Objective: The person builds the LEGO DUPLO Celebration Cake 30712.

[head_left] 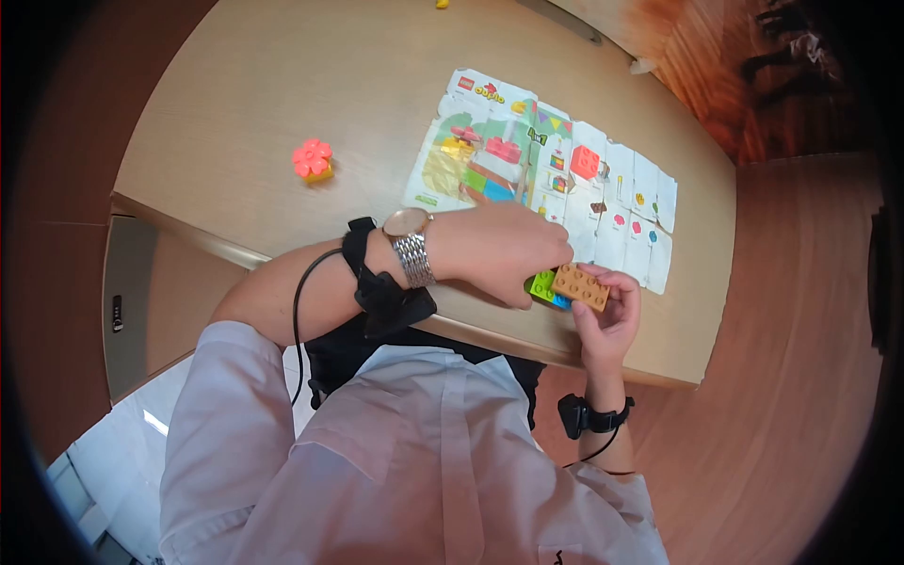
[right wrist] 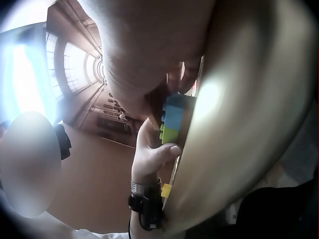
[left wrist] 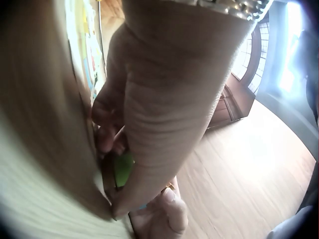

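Note:
My left hand, with a watch at its wrist, holds the green brick at the table's near edge, thumb against it in the right wrist view. A blue brick adjoins the green one. The tan eight-stud brick is pinched at its right end between thumb and fingers of my right hand. It overlaps the blue and green bricks from above; whether it is pressed onto them I cannot tell. In the left wrist view my left hand hides most of the green brick.
An unfolded, creased instruction sheet lies beyond the hands, with a clear bag of yellow pieces on its left part. A pink flower piece on a yellow brick stands at the left of the table. A small yellow piece is at the far edge.

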`<state>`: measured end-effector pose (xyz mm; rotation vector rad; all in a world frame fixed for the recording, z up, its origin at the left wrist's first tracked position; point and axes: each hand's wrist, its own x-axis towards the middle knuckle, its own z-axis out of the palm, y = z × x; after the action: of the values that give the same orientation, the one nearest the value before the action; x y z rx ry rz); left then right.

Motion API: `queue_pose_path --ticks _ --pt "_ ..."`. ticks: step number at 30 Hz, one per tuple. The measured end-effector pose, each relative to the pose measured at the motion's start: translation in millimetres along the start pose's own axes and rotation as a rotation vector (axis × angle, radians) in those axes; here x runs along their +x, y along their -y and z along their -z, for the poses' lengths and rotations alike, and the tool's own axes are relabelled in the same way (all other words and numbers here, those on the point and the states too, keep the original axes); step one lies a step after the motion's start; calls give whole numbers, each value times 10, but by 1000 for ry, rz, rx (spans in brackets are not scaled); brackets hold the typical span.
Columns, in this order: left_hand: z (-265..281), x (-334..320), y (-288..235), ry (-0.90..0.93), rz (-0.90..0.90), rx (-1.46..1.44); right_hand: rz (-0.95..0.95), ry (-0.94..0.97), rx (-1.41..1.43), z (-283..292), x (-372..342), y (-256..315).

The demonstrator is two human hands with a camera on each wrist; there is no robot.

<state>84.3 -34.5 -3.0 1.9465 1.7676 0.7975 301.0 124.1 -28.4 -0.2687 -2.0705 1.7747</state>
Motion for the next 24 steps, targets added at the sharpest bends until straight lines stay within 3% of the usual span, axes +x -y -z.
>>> queue_pose_path --ticks 4,6,11,17,19,24 --pt "139 11 26 38 45 -149 -33 -199 27 16 10 16" --pt "142 23 105 -28 75 -139 -75 -283 278 107 17 -60" --pt "242 27 74 22 118 -209 -88 -308 261 114 23 -104" --pt "162 22 -14 -19 47 -168 17 1 -37 22 -4 -46" --pt "176 41 -107 86 128 -111 6 14 -139 -49 8 24" --pt "108 15 -63 30 93 -114 47 107 -507 -27 74 211"
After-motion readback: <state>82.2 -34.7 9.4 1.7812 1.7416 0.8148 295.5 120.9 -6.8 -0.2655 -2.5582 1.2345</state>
